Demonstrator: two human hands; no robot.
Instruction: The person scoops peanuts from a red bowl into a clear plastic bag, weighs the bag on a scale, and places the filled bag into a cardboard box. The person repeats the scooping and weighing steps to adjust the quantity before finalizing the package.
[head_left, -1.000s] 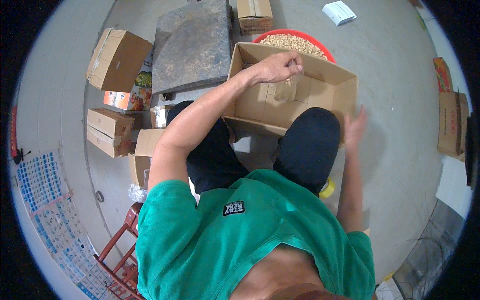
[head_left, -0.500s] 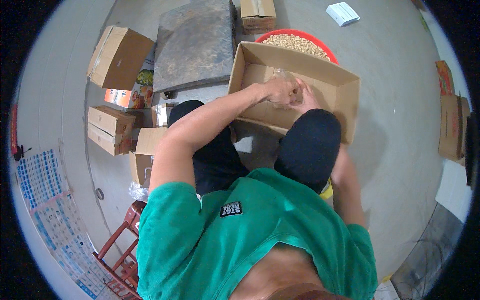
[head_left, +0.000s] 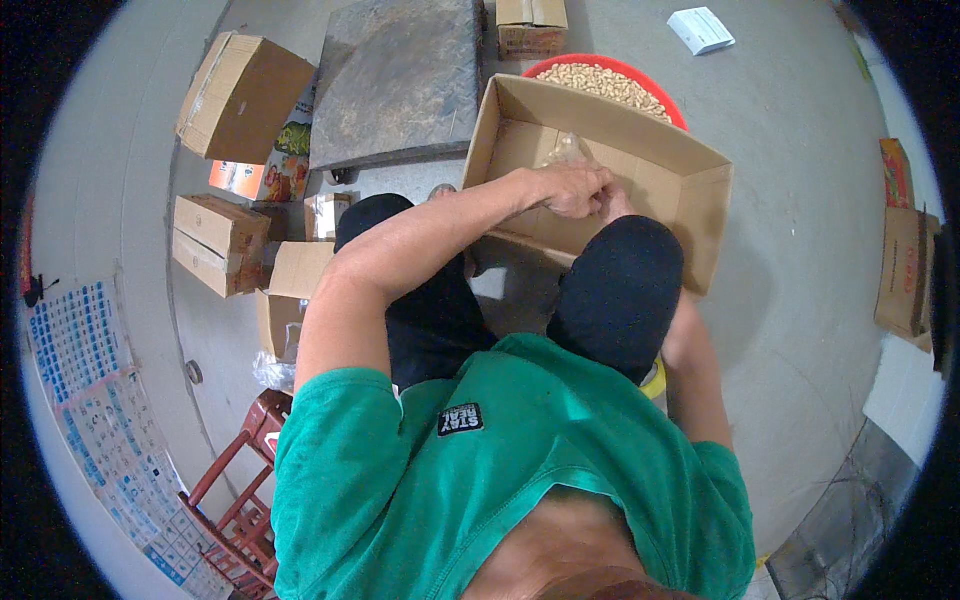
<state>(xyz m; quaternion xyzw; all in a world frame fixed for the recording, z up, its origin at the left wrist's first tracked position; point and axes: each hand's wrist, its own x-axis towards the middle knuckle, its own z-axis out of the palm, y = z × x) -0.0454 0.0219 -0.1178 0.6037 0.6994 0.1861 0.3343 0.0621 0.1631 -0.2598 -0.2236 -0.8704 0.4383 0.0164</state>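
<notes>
Inside an open cardboard box (head_left: 640, 185) in front of my knees, my two hands meet fingertip to fingertip. My left hand (head_left: 574, 190) is closed, its fingers pinched on the gathered end of a clear plastic bag (head_left: 568, 150). The bag's body lies beyond the knuckles, toward the box's far wall; its contents are too blurred to tell. Coming from beyond my right knee, my right hand (head_left: 616, 204) is closed too, its fingers pressed together at the same end of the bag. The knee hides most of that hand.
Behind the box stands a red basin (head_left: 675, 105) of peanuts (head_left: 600, 82). A dark platform (head_left: 395, 85) lies to its left. Several cartons (head_left: 245, 95) are stacked at the left, above a red chair (head_left: 235, 490). A white box (head_left: 701, 30) lies far right.
My right fingers, spread around the bag before, have drawn together against my left hand. My left hand has closed in a pinch and moved slightly nearer to me. The view has shifted slightly.
</notes>
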